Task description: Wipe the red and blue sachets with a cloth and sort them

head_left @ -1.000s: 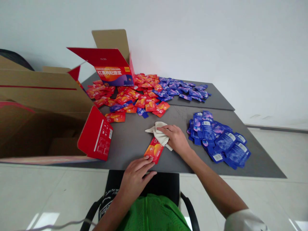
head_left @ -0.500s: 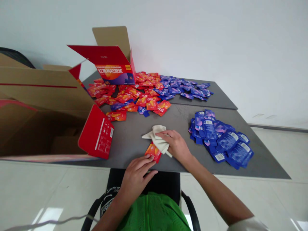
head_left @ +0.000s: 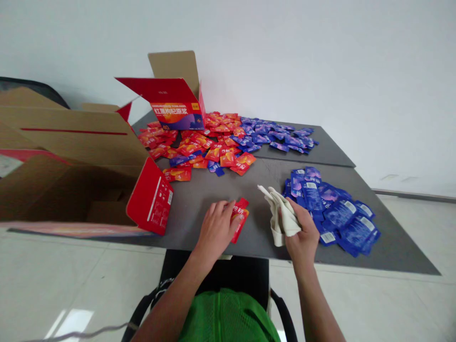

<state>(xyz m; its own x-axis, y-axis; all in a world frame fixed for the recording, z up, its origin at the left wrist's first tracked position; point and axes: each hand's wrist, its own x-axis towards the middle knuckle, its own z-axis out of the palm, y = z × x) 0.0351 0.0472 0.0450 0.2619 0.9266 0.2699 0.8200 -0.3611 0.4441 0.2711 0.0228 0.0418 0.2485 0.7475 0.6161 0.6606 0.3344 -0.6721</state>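
Red sachet [head_left: 243, 217] under the left hand [head_left: 214, 232], grip unclear, could slip over the bench [head_left: 192, 199] front edge if dragged; right hand [head_left: 303, 236] clamps cloth [head_left: 287, 219].

In my right hand [head_left: 304, 232] I grip a soft, matt cloth [head_left: 283, 216], its off-white fabric bunched in folds. Under my left hand [head_left: 215, 228], near the table's front edge, the red sachet [head_left: 241, 216] looks like smooth plastic film with a light sheen. The blue sachets [head_left: 342, 213] toward the right edge look like the same film, slightly glossy and creased. My table [head_left: 199, 190] has a matt, dark grey top. At its left edge, the large carton [head_left: 81, 152] is dull brown cardboard inside, with smooth, printed red card on its flap.
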